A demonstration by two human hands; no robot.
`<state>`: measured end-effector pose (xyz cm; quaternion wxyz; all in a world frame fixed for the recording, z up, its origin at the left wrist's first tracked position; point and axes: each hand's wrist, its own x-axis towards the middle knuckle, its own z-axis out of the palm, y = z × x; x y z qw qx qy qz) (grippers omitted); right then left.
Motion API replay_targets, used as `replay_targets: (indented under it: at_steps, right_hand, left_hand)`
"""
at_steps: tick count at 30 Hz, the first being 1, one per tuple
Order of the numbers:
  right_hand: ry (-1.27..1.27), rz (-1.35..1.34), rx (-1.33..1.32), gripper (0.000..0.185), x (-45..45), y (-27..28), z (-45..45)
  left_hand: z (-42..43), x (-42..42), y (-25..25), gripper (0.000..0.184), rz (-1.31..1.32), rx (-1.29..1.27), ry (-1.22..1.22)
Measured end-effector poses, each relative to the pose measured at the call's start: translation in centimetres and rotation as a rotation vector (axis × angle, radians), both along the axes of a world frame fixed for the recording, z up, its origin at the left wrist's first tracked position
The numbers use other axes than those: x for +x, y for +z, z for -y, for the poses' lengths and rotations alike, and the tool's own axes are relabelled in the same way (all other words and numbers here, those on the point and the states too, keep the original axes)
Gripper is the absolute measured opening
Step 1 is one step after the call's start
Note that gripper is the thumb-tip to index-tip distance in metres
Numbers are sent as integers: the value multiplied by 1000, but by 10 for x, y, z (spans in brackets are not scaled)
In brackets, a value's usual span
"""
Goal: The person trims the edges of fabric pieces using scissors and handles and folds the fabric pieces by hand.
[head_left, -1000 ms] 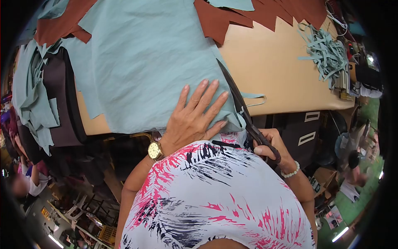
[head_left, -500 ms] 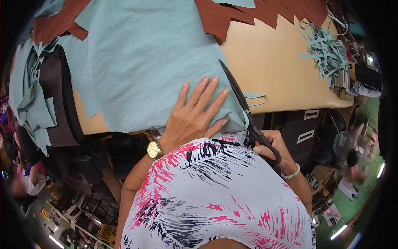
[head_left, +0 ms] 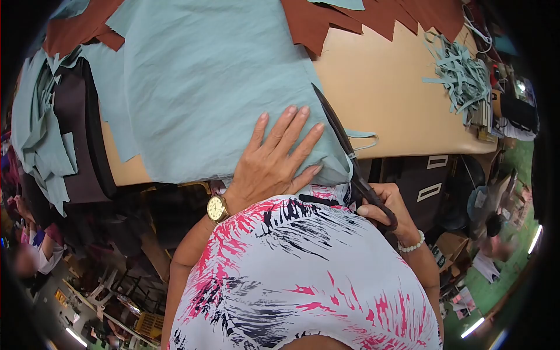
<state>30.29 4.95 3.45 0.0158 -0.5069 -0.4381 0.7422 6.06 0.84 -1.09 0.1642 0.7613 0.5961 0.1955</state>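
A large piece of light blue-green fabric (head_left: 204, 76) is spread over the tan table and hangs slightly past its near edge. My left hand (head_left: 274, 151) lies flat on the fabric near that edge, fingers spread, a gold watch on its wrist. My right hand (head_left: 388, 207) grips the handles of long dark scissors (head_left: 337, 125), low at the table's front. The blades run along the fabric's right edge, tips pointing away from me, and look nearly closed together. A thin strip of the same fabric (head_left: 364, 137) curls just right of the blades.
A tangled heap of blue-green strips (head_left: 464, 76) sits at the table's (head_left: 385, 99) right end. Rust-brown fabric pieces (head_left: 373, 14) lie along the far side and far left. More blue-green cloth (head_left: 41, 134) drapes over a dark surface at left. People are visible at far left.
The view has shifted slightly. My left hand stays flat on the fabric, and my right hand and the scissors hold nearly the same position along its edge.
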Motion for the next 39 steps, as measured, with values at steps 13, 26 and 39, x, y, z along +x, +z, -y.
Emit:
replay_targets:
  at_steps: [13, 26, 39]
  right_hand:
    - [12, 26, 11, 29, -1, 5, 0]
    - [-13, -8, -14, 24, 4, 1, 4]
    - [-26, -50, 6, 20, 6, -4, 11]
  left_hand:
    - [-19, -18, 7, 56, 215, 84, 100]
    - [-30, -6, -17, 17, -48, 374, 67]
    - [-24, 7, -3, 20, 171, 269, 164]
